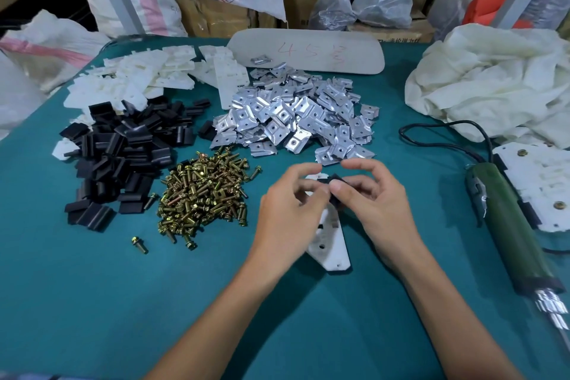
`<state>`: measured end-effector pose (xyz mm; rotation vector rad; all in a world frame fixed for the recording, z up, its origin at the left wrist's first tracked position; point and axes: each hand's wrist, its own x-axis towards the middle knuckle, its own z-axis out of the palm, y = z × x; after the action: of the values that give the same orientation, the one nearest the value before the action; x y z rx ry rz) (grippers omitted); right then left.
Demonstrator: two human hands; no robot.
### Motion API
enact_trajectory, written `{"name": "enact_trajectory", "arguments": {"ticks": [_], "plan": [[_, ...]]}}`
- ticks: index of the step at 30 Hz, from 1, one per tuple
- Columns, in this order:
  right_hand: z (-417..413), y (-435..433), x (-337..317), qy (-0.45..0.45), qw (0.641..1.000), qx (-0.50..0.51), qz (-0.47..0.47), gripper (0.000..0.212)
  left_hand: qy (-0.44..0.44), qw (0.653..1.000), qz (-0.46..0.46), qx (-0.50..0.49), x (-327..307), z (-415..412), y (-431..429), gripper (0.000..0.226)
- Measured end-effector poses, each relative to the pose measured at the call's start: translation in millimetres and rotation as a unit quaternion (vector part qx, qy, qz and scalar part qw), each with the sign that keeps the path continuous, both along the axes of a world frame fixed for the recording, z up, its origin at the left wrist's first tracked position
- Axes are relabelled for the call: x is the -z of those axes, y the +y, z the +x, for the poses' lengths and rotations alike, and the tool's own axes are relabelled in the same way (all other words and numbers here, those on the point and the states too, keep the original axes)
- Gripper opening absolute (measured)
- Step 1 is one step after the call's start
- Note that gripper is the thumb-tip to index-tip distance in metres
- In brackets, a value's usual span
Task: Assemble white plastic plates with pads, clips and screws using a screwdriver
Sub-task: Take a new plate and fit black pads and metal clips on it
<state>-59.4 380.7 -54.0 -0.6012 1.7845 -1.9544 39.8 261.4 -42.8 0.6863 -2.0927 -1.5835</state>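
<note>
A white plastic plate (330, 244) lies on the green table in front of me, its far end hidden under my hands. My left hand (290, 207) and my right hand (370, 197) meet above it, both pinching a small black pad (336, 182) at the plate's upper part. Heaps of parts lie beyond: black pads (123, 151) at the left, brass screws (203, 194) in the middle, metal clips (302, 114) behind my hands, and white plates (138, 80) at the far left. A green electric screwdriver (505, 225) lies on the table at the right.
An assembled white plate (543, 182) lies right of the screwdriver, whose black cable (444, 139) loops behind it. A pale cloth bag (493, 83) sits at the far right, a grey board (308, 49) at the back. One loose screw (139, 244) lies near the left front.
</note>
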Motion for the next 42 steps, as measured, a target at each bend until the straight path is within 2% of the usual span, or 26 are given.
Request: {"name": "enact_trajectory", "arguments": {"ticks": [2,4,6,8,10,14,18,21,24,31,37,42], "plan": [[-2,2,-2,-0.051,0.998,0.025,-0.015,0.024,-0.052,0.993,-0.102,-0.026,8,8,-6,0.035],[-6,5,-5,-0.092,0.994,0.052,-0.032,0.018,-0.156,0.955,-0.253,-0.022,16,18,-11,0.065],[-10,6,-7,-0.118,0.990,0.056,-0.048,0.013,-0.231,0.929,-0.290,0.014,21,23,-11,0.085],[-12,7,-7,-0.125,0.989,0.045,-0.059,0.013,-0.242,0.930,-0.275,0.038,26,24,-9,0.083],[-12,9,-6,-0.120,0.991,0.035,-0.050,0.023,-0.211,0.948,-0.233,0.053,27,20,-7,0.069],[-15,10,-6,-0.110,0.992,0.039,-0.046,0.034,-0.086,0.995,-0.015,0.057,23,13,-8,0.049],[-15,10,-5,-0.108,0.993,0.043,-0.002,0.027,0.019,0.994,0.099,0.030,23,3,-27,0.042],[-5,8,-1,-0.094,0.991,-0.048,0.077,0.024,0.064,0.985,0.162,-0.005,30,-1,-33,0.043],[-1,6,2,-0.084,0.986,-0.097,0.105,0.024,0.077,0.981,0.175,-0.013,36,-1,-33,0.046],[-2,9,1,-0.078,0.985,-0.117,0.100,0.022,0.072,0.982,0.176,-0.008,34,0,-33,0.048],[0,9,3,-0.041,0.988,-0.097,0.115,0.023,0.049,0.993,0.103,-0.014,38,2,-29,0.038],[2,6,6,-0.030,0.990,-0.084,0.108,0.020,0.051,0.991,0.123,-0.008,40,2,-32,0.040]]}}
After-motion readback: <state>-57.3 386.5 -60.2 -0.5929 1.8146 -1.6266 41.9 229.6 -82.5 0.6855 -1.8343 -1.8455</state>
